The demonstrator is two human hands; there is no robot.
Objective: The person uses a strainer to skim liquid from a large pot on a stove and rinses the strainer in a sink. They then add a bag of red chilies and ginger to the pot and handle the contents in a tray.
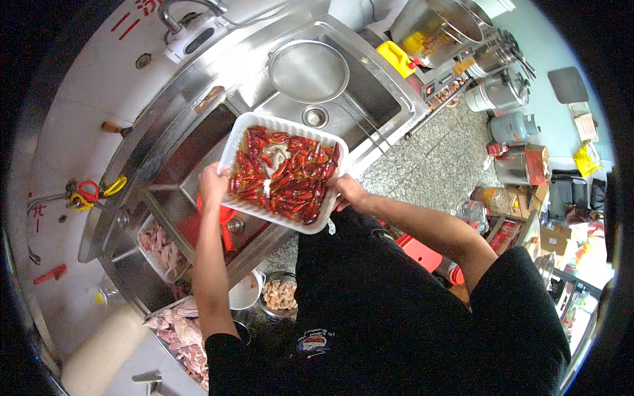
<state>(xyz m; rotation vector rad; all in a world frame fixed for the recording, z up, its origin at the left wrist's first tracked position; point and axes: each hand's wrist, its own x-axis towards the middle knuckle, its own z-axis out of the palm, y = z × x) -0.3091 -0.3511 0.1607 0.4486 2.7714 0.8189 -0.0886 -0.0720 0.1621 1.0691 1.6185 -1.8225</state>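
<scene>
Both of my hands grip a white ribbed plastic basin (237, 129) over the near side of the stainless steel sinks. My left hand (214, 184) holds its left wall, and my right hand (348, 192) its lower right corner. Dark red dried chillies (302, 173) lie in liquid inside, with a pale patch of the bottom showing among them. Beyond the basin, a round fine-mesh strainer (309, 69) rests in the right-hand sink, its long wire handle (369, 128) reaching over the front rim. A metal drain (315, 117) shows just past the basin's far edge.
Left of me, a red plastic strainer (227, 232) sits in the middle sink. A tub of raw meat (161, 245) stands in the far-left one. More raw meat (183, 336) lies at lower left. A yellow jug (396, 58) stands near a large steel pot (436, 29).
</scene>
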